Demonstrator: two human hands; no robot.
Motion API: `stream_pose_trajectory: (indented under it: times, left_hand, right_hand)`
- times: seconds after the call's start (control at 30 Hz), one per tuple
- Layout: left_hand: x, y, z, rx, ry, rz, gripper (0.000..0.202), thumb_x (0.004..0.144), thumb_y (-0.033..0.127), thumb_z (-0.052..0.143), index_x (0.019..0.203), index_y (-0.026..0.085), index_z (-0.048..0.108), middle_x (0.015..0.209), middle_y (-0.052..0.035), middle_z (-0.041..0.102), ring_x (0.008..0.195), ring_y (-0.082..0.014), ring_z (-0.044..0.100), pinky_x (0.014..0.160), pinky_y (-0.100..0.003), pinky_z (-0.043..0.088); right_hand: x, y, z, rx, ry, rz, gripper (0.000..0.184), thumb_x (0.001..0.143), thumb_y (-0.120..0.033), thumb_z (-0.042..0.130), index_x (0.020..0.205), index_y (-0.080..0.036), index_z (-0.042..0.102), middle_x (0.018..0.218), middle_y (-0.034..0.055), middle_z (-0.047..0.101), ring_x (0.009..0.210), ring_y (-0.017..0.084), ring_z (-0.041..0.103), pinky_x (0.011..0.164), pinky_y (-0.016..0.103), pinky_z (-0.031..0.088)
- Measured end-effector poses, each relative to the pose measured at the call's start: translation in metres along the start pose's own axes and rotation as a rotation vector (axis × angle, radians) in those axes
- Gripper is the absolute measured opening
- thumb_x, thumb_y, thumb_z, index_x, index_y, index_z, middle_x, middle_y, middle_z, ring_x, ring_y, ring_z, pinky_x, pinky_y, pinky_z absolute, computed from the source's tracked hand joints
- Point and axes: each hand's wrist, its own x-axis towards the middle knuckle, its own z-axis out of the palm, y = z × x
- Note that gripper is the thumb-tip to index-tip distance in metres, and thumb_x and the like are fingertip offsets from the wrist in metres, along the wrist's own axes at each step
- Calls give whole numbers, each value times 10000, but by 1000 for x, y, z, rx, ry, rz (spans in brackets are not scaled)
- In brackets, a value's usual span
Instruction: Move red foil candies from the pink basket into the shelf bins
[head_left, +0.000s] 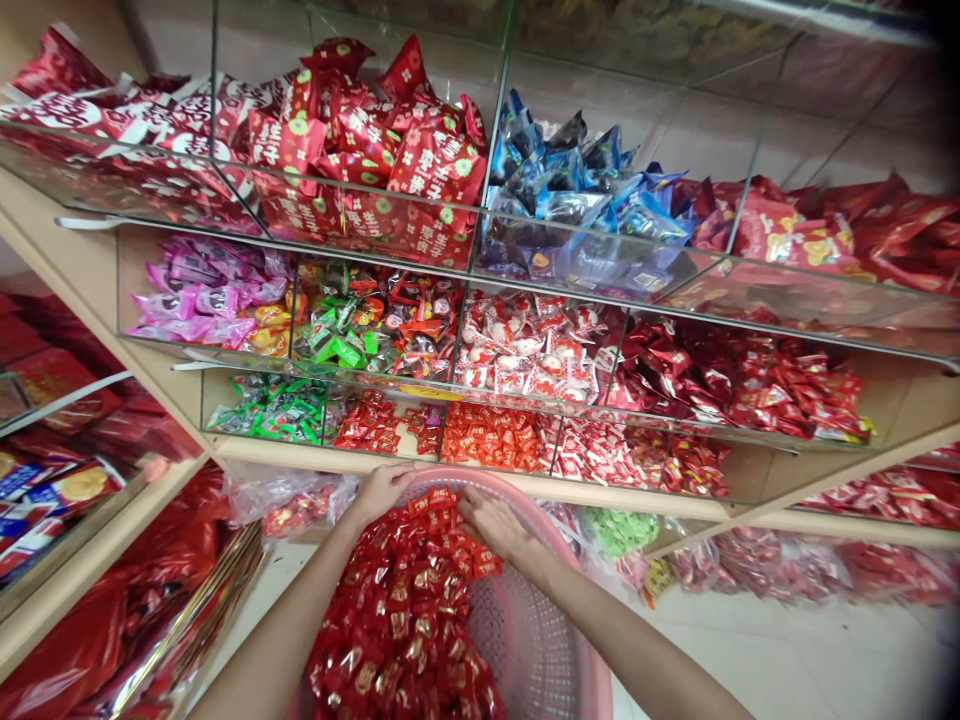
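A pink plastic basket stands low in front of me, below the shelves. Many red wrapped candies fill its left side, with brighter orange-red ones at the far end. My left hand is closed over the basket's far left rim. Inside the basket, near the far right wall, my right hand has its fingers curled at the orange-red candies; the fingertips are partly hidden.
Clear-fronted shelf bins hold red bags, blue packs, green-wrapped candies and orange-red candies. Plastic bags of goods lie under the bottom shelf. Another shelf with red and blue packages is at my left.
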Motion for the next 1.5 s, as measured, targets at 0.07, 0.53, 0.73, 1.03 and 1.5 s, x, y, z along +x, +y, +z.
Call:
stream_pose_trajectory:
  times: [0.07,0.53,0.73,1.03,1.5]
  left_hand:
    - [-1,1,0,0,-3,-2,421,729,486,543,1014,205,674,1125,-51,631,1073,-221,567,992,-356,387]
    - [-3,8,-2,28,-8,-23,417,733,475,527,1012,202,676,1135,-47,626,1069,-215,570,994,-347,386]
    - [-2,4,-2,14,-2,-16,425,723,493,534,1007,211,678,1113,-43,639,1059,-230,575,981,-361,396]
    - [-3,8,-2,19,4,8,432,728,482,540,1019,191,673,1108,-52,642,1055,-225,579,989,-356,397]
    - [-4,12,-1,-38,7,-21,445,711,479,557,1030,188,667,1132,-59,625,1083,-217,562,1016,-360,369]
  right_hand:
    - [1,1,4,-14,2,7,116,846,-251,483,884,-179,566,1028,68,545,829,168,548,666,264,427]
    - [-8,-3,3,-64,-37,-7,217,800,-263,559,992,-164,562,1112,100,527,893,202,550,705,302,451]
    - [-10,-6,0,-33,-90,38,218,821,-238,508,1026,-186,560,1153,95,520,915,206,548,730,302,451]
    - [-5,-9,-2,0,-42,85,256,804,-262,533,1046,-182,541,1115,93,534,950,211,536,770,303,444]
    - [-8,-7,-7,-24,-55,89,226,824,-301,519,1010,-176,546,1066,91,545,906,215,545,735,311,456]
